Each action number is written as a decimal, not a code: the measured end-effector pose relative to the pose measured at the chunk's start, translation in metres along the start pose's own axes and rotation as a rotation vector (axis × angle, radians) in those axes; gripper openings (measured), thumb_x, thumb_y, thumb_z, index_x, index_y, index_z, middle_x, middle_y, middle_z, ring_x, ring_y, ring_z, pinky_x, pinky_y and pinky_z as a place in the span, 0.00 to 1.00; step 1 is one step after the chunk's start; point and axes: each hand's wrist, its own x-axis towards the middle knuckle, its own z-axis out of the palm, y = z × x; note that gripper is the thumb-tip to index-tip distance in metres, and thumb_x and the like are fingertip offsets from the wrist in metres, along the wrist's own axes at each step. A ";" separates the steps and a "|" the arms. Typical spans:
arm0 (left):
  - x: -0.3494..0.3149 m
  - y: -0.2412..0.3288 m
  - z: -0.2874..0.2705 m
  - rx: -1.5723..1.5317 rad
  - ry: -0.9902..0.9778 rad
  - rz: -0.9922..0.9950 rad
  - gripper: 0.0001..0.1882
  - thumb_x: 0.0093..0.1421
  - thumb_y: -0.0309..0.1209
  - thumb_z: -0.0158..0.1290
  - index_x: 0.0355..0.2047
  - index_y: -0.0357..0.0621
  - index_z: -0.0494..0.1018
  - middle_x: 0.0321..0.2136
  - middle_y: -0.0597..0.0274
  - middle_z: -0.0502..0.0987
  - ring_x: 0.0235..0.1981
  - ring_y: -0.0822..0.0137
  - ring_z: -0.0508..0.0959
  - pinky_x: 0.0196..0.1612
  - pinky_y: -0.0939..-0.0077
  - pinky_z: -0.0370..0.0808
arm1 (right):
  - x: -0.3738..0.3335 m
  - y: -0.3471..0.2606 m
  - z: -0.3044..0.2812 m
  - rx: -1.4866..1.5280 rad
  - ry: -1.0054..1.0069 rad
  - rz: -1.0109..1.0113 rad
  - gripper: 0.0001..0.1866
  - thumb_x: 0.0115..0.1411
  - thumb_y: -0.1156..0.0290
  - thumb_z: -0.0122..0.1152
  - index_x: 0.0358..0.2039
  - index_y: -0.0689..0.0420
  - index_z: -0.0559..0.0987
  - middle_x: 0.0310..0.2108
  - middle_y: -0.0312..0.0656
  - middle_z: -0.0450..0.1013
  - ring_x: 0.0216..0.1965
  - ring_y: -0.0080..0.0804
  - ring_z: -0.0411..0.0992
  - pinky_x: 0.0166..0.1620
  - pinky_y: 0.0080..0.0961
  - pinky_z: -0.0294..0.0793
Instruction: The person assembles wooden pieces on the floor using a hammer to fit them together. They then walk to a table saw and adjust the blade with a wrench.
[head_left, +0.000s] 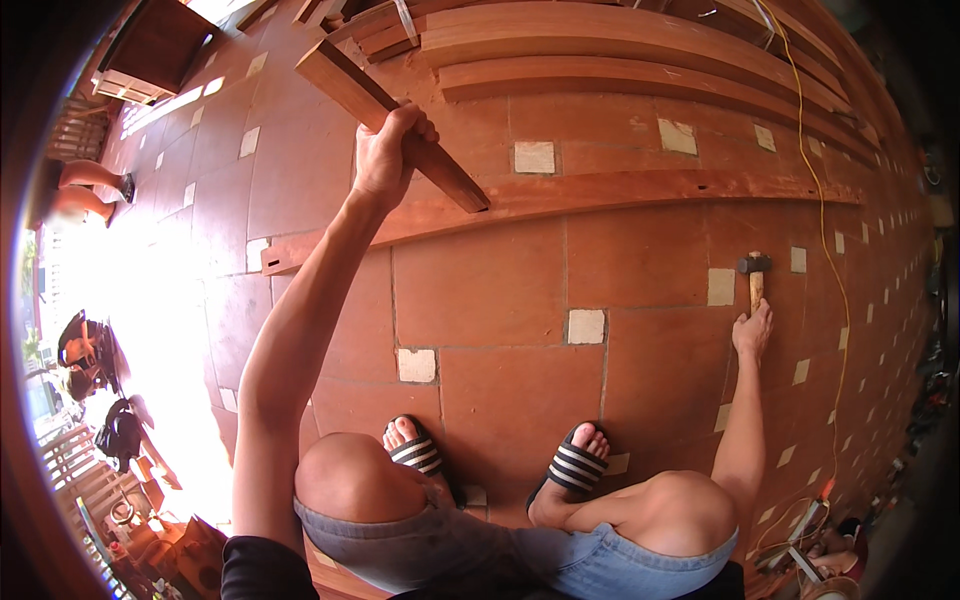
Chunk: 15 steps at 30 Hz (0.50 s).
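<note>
Left hand (385, 160) grips one wooden piece (350, 88), right hand (752, 330) one hammer (756, 272)

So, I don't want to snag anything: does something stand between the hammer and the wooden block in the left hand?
Nothing visible stands between the hammer in the right hand and the wooden block. The long plank lies on the floor, and the yellow cord runs right of the hammer, outside that gap.

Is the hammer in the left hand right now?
No, the right hand holds the hammer by its handle, while the left hand grips a short beam.
</note>
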 end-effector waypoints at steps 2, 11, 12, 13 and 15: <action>-0.001 -0.002 -0.003 -0.007 0.000 0.005 0.07 0.65 0.30 0.56 0.34 0.40 0.70 0.27 0.61 0.71 0.31 0.64 0.74 0.42 0.61 0.76 | -0.004 -0.001 0.001 -0.019 0.003 -0.017 0.35 0.63 0.72 0.62 0.69 0.58 0.62 0.66 0.54 0.64 0.65 0.59 0.65 0.68 0.47 0.66; -0.012 0.003 0.004 0.306 -0.137 0.117 0.08 0.63 0.29 0.55 0.29 0.37 0.73 0.24 0.60 0.75 0.29 0.66 0.76 0.38 0.68 0.77 | -0.009 0.010 0.002 -0.015 0.021 -0.088 0.35 0.61 0.72 0.63 0.68 0.58 0.63 0.67 0.52 0.64 0.63 0.58 0.67 0.67 0.47 0.67; -0.017 0.003 0.012 0.377 -0.138 0.141 0.08 0.62 0.28 0.55 0.28 0.37 0.73 0.24 0.60 0.76 0.28 0.67 0.77 0.37 0.69 0.76 | -0.010 0.012 0.001 -0.017 0.017 -0.089 0.35 0.61 0.72 0.63 0.68 0.58 0.63 0.67 0.52 0.64 0.63 0.58 0.67 0.67 0.47 0.67; -0.024 0.005 0.023 0.448 -0.137 0.165 0.08 0.62 0.28 0.55 0.26 0.37 0.74 0.23 0.61 0.77 0.28 0.68 0.77 0.37 0.71 0.76 | -0.010 0.010 0.000 -0.015 0.009 -0.082 0.35 0.61 0.71 0.63 0.68 0.58 0.63 0.67 0.52 0.64 0.63 0.58 0.67 0.67 0.47 0.67; -0.032 0.005 0.032 0.557 -0.131 0.183 0.08 0.59 0.29 0.55 0.25 0.37 0.76 0.23 0.63 0.79 0.28 0.71 0.78 0.36 0.74 0.76 | -0.010 0.007 0.000 -0.010 -0.008 -0.068 0.35 0.62 0.71 0.63 0.68 0.58 0.63 0.67 0.52 0.64 0.63 0.58 0.67 0.67 0.47 0.67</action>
